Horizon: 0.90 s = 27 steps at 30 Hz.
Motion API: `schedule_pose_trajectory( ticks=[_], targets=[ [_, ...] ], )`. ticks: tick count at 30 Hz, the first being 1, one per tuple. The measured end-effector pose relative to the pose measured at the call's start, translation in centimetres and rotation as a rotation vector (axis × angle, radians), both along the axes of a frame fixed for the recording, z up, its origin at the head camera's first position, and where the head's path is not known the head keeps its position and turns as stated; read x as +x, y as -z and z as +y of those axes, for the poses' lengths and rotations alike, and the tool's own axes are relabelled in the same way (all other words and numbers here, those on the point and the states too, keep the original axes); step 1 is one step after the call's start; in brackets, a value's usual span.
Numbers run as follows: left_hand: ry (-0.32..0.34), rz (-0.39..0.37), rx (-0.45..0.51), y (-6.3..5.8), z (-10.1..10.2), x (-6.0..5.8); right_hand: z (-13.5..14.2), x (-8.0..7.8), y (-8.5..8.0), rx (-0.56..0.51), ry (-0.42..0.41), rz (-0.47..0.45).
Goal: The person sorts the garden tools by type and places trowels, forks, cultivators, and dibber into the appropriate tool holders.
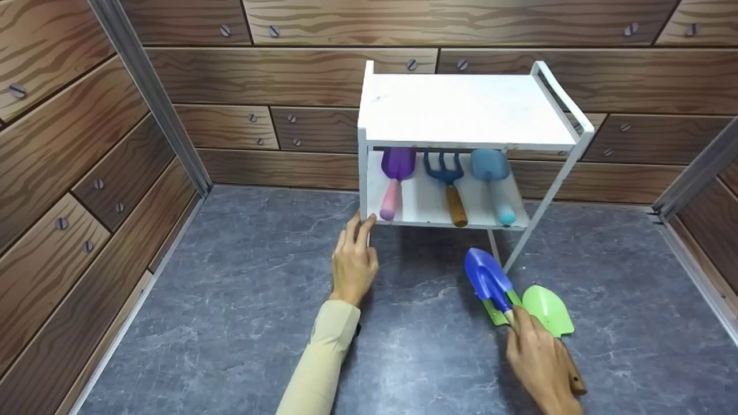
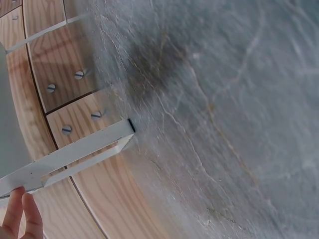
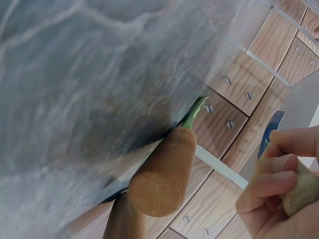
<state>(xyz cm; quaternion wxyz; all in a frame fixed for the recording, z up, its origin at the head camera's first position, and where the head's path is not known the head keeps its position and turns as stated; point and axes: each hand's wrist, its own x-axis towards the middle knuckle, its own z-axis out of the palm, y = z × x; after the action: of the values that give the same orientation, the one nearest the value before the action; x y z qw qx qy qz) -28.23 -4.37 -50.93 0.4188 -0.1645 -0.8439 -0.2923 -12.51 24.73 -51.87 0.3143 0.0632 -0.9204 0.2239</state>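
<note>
At the front left leg of a white two-tier rack (image 1: 467, 109), my left hand (image 1: 353, 268) rests its fairly straight fingers. In the left wrist view its fingertips (image 2: 25, 199) touch the rack's white frame (image 2: 75, 154). My right hand (image 1: 539, 357) grips a blue trowel (image 1: 487, 276) by its handle, blade pointing at the rack. In the right wrist view the fingers curl round that handle (image 3: 301, 191). Beneath the blue trowel lie a green trowel (image 1: 548, 311) and another green tool (image 1: 496, 314), mostly hidden. Two wooden handles (image 3: 162, 174) show in the right wrist view.
On the rack's lower shelf (image 1: 418, 204) lie a purple trowel with a pink handle (image 1: 398, 173), a dark blue hand fork (image 1: 447, 178) and a light blue trowel (image 1: 491, 173). Wood-patterned walls (image 1: 259, 75) enclose the grey marbled floor (image 1: 230, 300).
</note>
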Motion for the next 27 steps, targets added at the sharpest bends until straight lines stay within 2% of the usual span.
schedule_pose_trajectory(
  ticks=[11,19,27],
  targets=[
    [-0.004,0.014,-0.002,0.04,0.0,-0.05,-0.07,0.07,-0.18,0.01,-0.025,0.04],
    [-0.006,-0.005,-0.004,0.0,0.02,0.1,-0.02,0.02,-0.21,0.012,-0.06,0.102],
    [-0.009,-0.01,-0.009,-0.05,0.03,0.1,-0.21,-0.05,-0.37,0.014,-0.084,0.125]
  ],
)
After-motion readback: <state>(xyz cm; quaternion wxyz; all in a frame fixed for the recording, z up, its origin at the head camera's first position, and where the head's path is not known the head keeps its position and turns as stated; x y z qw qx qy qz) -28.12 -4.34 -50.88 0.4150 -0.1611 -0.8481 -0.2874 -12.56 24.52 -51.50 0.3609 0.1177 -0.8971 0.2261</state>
